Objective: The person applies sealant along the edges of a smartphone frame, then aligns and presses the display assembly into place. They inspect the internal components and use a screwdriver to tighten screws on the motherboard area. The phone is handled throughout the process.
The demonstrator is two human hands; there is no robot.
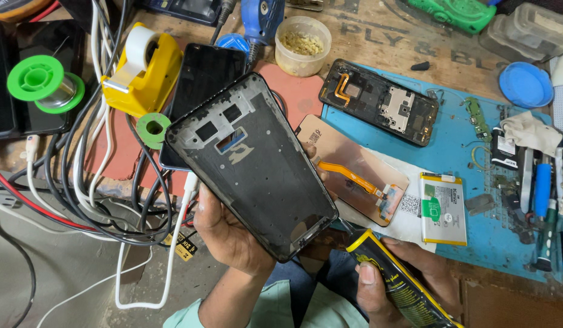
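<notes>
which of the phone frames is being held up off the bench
The empty dark frame, gripped by the left hand. The other frame, still carrying boards, lies on the blue mat.

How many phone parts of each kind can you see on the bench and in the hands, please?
Phone frames: 2, one in left hand, one on blue mat
Display panels: 1
Batteries: 1
Total: 4
</notes>
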